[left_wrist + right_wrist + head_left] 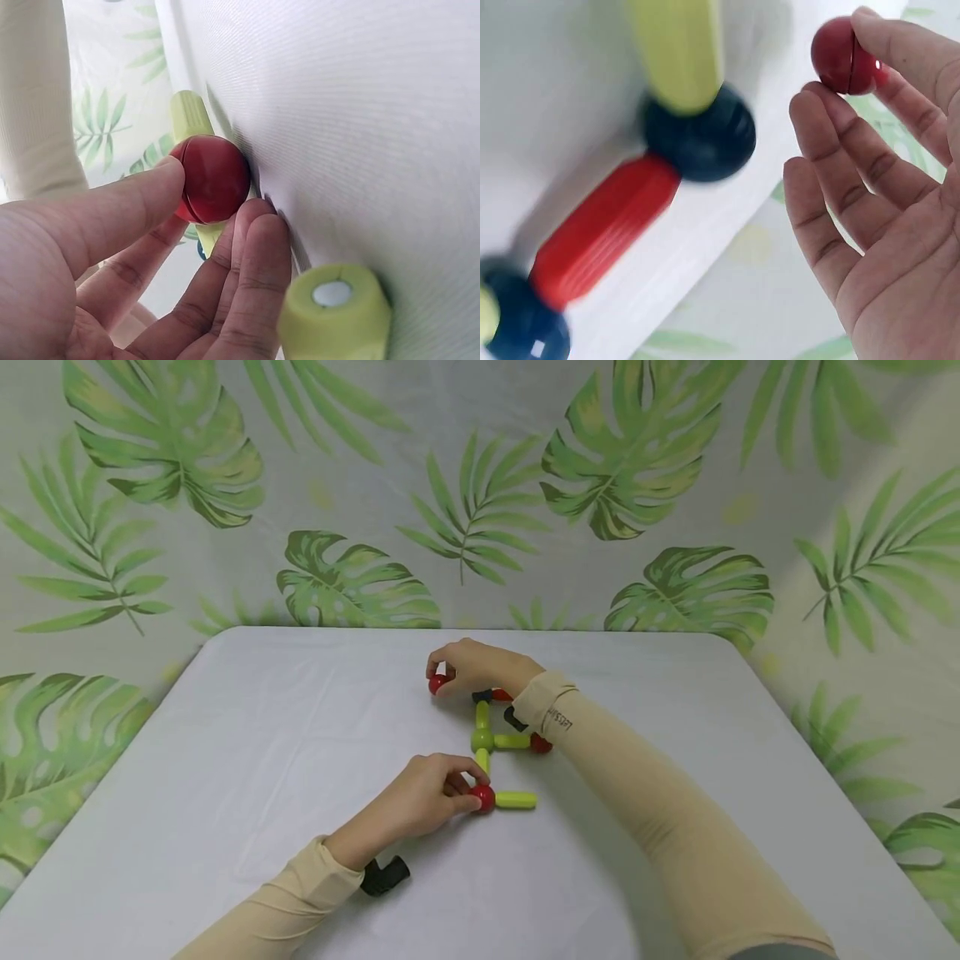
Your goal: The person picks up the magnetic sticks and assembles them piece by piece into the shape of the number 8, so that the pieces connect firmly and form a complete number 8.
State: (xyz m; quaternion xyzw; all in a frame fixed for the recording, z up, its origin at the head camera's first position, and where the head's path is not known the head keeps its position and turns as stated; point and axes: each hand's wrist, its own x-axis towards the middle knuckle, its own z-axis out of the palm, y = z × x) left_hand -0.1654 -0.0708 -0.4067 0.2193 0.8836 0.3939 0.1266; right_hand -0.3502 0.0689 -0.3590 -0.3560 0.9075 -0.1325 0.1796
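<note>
My left hand (423,797) pinches a red ball (486,798) between thumb and fingers, low against the table; the left wrist view shows this red ball (217,178) close up. A yellow-green rod (517,800) points right from it, and another rod (483,762) runs back to a green ball (482,741). Farther back, my right hand (480,665) pinches a separate red ball (437,684). Below it in the right wrist view, a yellow-green rod (681,56) meets a dark blue ball (705,139), joined by a red rod (607,229) to another dark blue ball (529,322).
From the green ball a rod (512,741) leads right to a red ball (541,743), partly under my right forearm. A black wrist device (384,877) shows below my left wrist. Behind the white table (315,693) hangs a leaf-print cloth (480,485).
</note>
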